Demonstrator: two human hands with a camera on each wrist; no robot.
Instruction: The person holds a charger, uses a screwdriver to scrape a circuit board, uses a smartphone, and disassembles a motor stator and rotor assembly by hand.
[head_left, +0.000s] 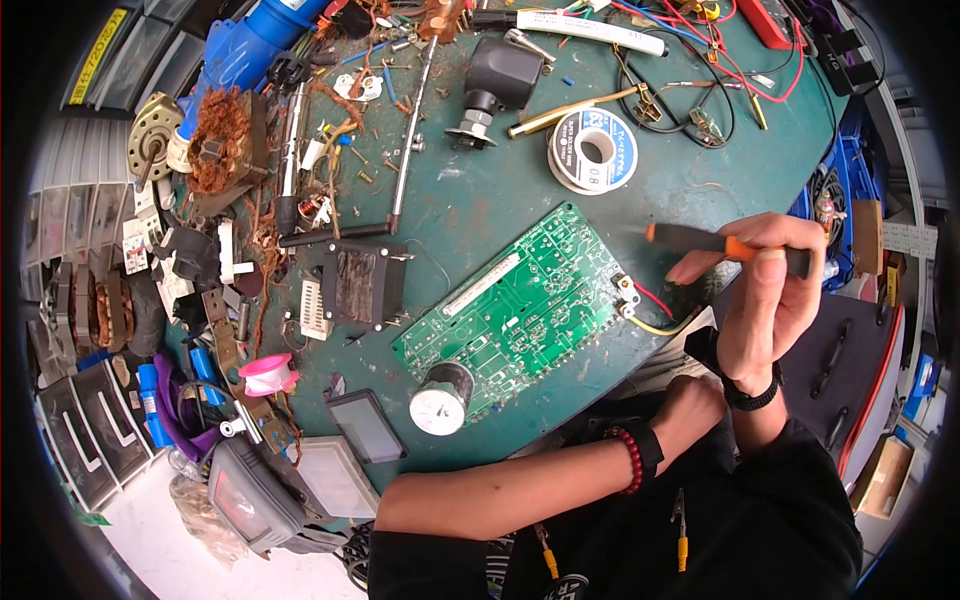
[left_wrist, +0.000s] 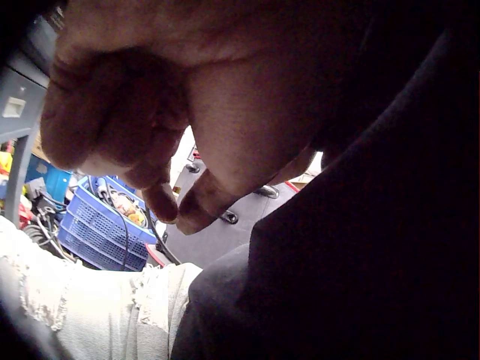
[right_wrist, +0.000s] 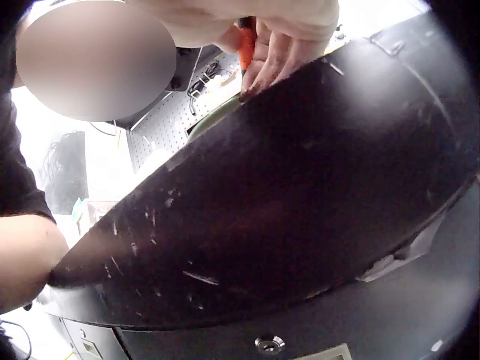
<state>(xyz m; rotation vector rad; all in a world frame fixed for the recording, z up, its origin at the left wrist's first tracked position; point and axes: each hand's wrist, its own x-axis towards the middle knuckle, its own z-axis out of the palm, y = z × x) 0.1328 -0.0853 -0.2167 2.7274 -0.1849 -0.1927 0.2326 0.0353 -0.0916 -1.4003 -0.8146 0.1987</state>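
In the head view my right hand [head_left: 765, 290] grips a screwdriver [head_left: 700, 240] by its orange and black handle, with the blurred shaft pointing left over the table. That orange handle also shows between the fingers in the right wrist view. Left of the hand lies a green circuit board [head_left: 540, 310], carrying a large round capacitor [head_left: 440, 400] and a terminal [head_left: 624, 290] with red and yellow wires. My left hand [head_left: 690, 405] is low by the table edge. In the left wrist view its fingers are curled, thumb and a fingertip meeting, with no object visible between them.
A solder spool [head_left: 620, 165] and a black plug-like part [head_left: 500, 80] sit behind the board. A transformer [head_left: 362, 285], rods and rusty scrap crowd the left. Wires [head_left: 700, 60] tangle at the back right. A blue basket [left_wrist: 105, 229] stands beyond the table edge.
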